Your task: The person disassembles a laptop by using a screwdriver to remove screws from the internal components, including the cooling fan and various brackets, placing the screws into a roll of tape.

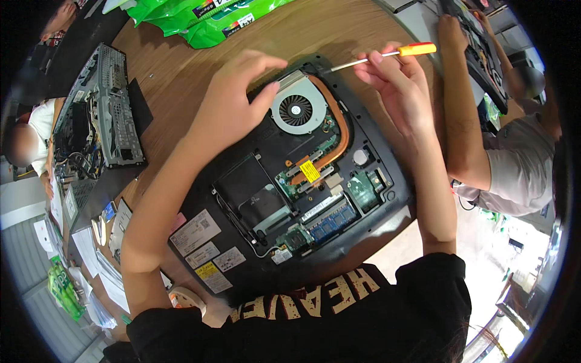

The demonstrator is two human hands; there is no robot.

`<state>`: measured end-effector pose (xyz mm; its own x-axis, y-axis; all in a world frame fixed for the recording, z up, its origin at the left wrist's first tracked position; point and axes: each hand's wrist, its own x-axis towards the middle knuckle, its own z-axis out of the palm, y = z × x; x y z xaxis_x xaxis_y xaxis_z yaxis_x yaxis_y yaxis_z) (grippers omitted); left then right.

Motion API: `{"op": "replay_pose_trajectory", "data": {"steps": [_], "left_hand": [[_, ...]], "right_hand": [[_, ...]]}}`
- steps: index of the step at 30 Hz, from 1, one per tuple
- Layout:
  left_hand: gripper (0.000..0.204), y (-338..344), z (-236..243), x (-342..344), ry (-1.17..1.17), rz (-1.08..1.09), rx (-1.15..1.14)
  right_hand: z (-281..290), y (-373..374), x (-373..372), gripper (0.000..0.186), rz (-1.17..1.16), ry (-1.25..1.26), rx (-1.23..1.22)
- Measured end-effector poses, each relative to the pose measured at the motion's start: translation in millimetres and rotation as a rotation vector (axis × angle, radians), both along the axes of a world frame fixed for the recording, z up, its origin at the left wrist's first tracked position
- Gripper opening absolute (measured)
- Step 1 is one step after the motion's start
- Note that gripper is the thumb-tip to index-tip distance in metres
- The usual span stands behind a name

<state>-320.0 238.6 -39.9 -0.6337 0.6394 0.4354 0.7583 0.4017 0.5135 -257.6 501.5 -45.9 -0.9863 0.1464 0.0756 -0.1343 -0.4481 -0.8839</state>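
Observation:
A black laptop (pixel 278 242) lies bottom up in front of me with its inside uncovered. My left hand (pixel 233 100) is at its far left edge, beside the round cooling fan (pixel 298 113); thumb and index finger are stretched apart and hold nothing visible. My right hand (pixel 402 88) pinches a screwdriver (pixel 417 49) with a yellow and red handle. Its thin shaft points left, the tip at or just above the laptop's far corner. A copper heat pipe (pixel 342 136) curves from the fan to a yellow sticker (pixel 310 171). Below sits a blue memory module (pixel 333 221).
An opened computer case (pixel 100 112) stands on the wooden table (pixel 163 66) at left. Green packages (pixel 206 24) lie at the far edge. At right a co-worker's arm (pixel 463 115) reaches toward another laptop (pixel 484 60). Papers (pixel 100 266) lie at lower left.

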Motion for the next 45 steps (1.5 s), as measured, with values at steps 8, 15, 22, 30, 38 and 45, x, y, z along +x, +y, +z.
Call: {"op": "replay_pose_trajectory", "data": {"steps": [8, 15, 22, 30, 38, 45], "left_hand": [[0.042, 5.3, -12.2, -35.9, -0.572, -0.203, -0.042], [0.057, 0.4, -18.6, -39.4, -0.712, -0.283, 0.009], [0.061, -7.0, -18.1, -45.6, -0.76, -0.363, 0.052], [0.06, -11.1, -25.7, -49.5, -0.75, -0.39, 0.032], [0.058, -11.1, -29.8, -57.0, -0.785, -0.432, 0.029], [0.056, -10.6, -25.3, -53.9, -0.847, -0.362, -0.001]], "right_hand": [[6.5, -7.7, 14.1, 0.019, 0.119, -0.023, 0.025], [12.2, -15.2, 22.8, 0.021, 0.113, -0.013, -0.029], [11.2, -16.2, 26.1, 0.017, 0.091, -0.056, 0.071], [19.9, -27.3, 15.6, 0.015, 0.056, -0.107, 0.143], [21.9, -55.7, -7.9, 0.021, 0.123, -0.123, 0.293], [20.8, -62.7, -2.0, 0.023, 0.12, -0.143, 0.496]]}}
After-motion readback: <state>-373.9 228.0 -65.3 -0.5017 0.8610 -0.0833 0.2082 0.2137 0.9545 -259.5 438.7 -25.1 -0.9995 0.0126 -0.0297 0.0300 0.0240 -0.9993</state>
